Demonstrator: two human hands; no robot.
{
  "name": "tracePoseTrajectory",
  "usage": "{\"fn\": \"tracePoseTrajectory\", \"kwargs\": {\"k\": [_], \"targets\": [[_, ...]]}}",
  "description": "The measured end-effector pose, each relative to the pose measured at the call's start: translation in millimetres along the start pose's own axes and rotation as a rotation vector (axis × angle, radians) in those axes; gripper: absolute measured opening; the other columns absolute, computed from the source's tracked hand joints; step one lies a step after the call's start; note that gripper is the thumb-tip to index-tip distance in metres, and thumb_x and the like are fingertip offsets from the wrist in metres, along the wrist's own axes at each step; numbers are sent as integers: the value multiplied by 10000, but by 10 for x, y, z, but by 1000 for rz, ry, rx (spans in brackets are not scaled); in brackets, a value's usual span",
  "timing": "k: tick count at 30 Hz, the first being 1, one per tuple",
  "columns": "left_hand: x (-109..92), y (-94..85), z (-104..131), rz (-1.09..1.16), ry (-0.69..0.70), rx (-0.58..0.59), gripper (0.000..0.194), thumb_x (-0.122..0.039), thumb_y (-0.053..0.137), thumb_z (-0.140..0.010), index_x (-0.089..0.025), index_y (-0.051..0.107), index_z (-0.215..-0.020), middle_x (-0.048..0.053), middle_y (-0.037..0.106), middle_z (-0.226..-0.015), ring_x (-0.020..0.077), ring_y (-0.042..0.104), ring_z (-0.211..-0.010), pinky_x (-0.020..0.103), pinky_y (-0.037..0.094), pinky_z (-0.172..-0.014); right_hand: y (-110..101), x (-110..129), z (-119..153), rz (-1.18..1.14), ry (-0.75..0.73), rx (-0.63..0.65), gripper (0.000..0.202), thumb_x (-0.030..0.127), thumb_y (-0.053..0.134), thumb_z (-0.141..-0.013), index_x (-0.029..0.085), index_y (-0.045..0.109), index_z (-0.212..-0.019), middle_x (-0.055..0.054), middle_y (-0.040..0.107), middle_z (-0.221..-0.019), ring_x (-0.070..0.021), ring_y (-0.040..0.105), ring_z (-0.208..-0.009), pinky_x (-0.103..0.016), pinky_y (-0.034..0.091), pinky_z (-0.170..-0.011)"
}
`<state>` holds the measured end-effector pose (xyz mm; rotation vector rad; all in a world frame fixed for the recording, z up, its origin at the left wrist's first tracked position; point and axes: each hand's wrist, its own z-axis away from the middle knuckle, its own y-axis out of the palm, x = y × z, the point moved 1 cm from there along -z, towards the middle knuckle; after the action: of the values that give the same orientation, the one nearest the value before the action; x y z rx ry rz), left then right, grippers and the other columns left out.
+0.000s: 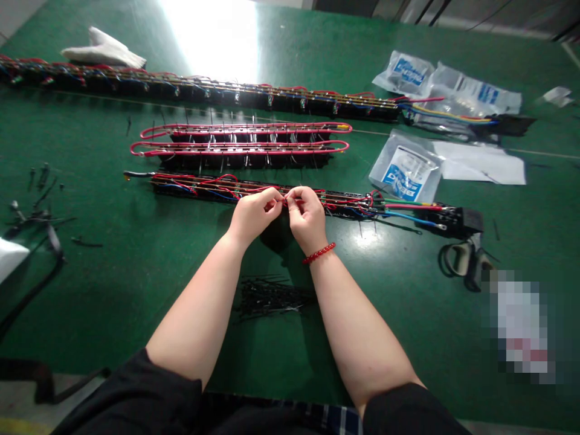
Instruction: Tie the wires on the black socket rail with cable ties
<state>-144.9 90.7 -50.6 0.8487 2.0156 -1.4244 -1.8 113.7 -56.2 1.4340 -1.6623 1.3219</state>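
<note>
My left hand (254,212) and my right hand (308,219) meet over the middle of a long black wiring assembly (203,187) with red and blue wires along it. The fingertips of both hands are pinched together close to a red wire. What lies between them is too small to make out. Green, red and blue leads (410,212) come out of the assembly's right end. On the table below my hands is a pile of black cable ties (274,296).
Two red-looped assemblies (247,148) and a longer wired strip (208,87) lie beyond. Plastic bags (403,172) and white paper (483,162) are at the right, scissors (466,261) nearer. A whitish glove (106,49) sits far left; black scraps (38,214) litter the left side.
</note>
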Motion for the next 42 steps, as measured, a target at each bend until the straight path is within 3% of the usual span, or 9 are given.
{"fn": "tracePoseTrajectory", "kwargs": {"k": [11,19,23,27,31,36,42], "targets": [[4,11,10,-87,-10,2,75,-156,609,-785,-217,610,-743,-22,680,-696,111,559,-590,213,391,-587,6,9,6,-21,-4,4,78,216,513,-910,229,531,-836,-18,580,-862,-156,552,-776,-307,466,-718],[-3,10,23,54,-30,19,102,-157,606,-780,-229,626,-849,-50,654,-675,95,603,-581,197,442,-604,38,-49,31,-204,144,14,168,409,445,-1002,263,513,-958,46,555,-712,-117,555,-639,-257,445,-645],[0,-2,35,88,4,50,68,-192,605,-804,-228,626,-859,-39,664,-701,101,615,-600,207,463,-623,25,-37,40,-191,175,25,71,287,495,-943,255,549,-978,64,541,-633,-119,543,-582,-260,430,-609],[-12,-49,27,122,-5,3,28,-232,624,-806,-215,609,-789,-33,642,-675,101,586,-582,210,446,-588,24,0,46,-100,177,92,104,209,576,-852,250,583,-947,99,448,-546,-95,426,-480,-248,347,-529],[-22,-68,11,145,-18,-38,44,-217,610,-796,-211,600,-755,-45,583,-619,89,511,-538,210,401,-548,39,6,48,-38,130,161,96,225,605,-850,249,614,-943,104,396,-518,-88,386,-466,-249,314,-516],[6,-52,6,173,-17,-37,27,-196,600,-788,-215,618,-791,-63,504,-575,81,427,-510,216,356,-530,43,-16,36,-64,121,140,67,247,605,-862,239,617,-928,94,414,-536,-90,387,-483,-250,323,-514],[29,-54,-2,225,-19,-23,33,-219,596,-795,-214,624,-777,-59,484,-565,84,406,-504,226,332,-521,70,-51,28,-112,141,134,113,261,610,-841,232,532,-764,79,444,-551,-90,392,-496,-243,303,-488]]}}
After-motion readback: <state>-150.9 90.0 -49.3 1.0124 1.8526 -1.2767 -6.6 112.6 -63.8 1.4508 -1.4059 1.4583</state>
